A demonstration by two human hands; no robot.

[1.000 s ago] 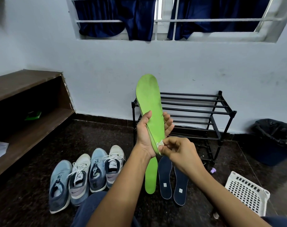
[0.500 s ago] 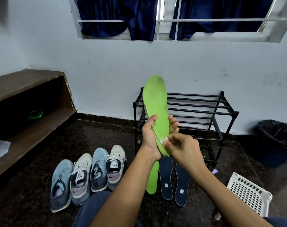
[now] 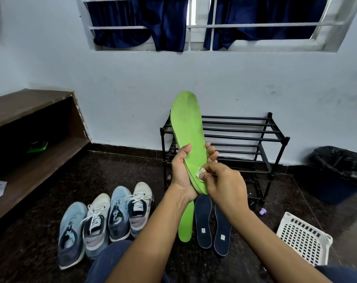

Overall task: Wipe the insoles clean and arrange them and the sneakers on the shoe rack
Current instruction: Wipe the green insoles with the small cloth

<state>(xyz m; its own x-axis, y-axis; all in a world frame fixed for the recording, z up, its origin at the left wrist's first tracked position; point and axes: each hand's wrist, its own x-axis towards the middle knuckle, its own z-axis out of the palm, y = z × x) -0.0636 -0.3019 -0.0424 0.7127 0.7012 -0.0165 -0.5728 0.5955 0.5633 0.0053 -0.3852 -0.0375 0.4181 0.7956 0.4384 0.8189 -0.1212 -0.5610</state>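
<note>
- Lower left: four sneakers (image 3: 104,217) sit in a row on the floor.
- Centre: the left hand (image 3: 181,170) grips the green insole (image 3: 189,135) upright near its heel end, with the thumb in front and fingers (image 3: 211,154) behind. This probably braces it for rubbing.
- The right hand (image 3: 224,184) pinches a small white wipe (image 3: 201,171) against the insole's lower face.
- Below: a second green insole (image 3: 185,227) and two dark blue insoles (image 3: 212,221) lie on the floor, likely unwiped.
- Centre-right: the black shoe rack (image 3: 245,139) stands against the wall, just behind.
- Lower right: a white basket (image 3: 304,240) sits off the reach path.

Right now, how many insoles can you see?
4. One green insole held in the left hand; a second green insole lies on the floor below; one navy insole and a second navy insole lie beside it. More may hide inside the sneakers.
</note>
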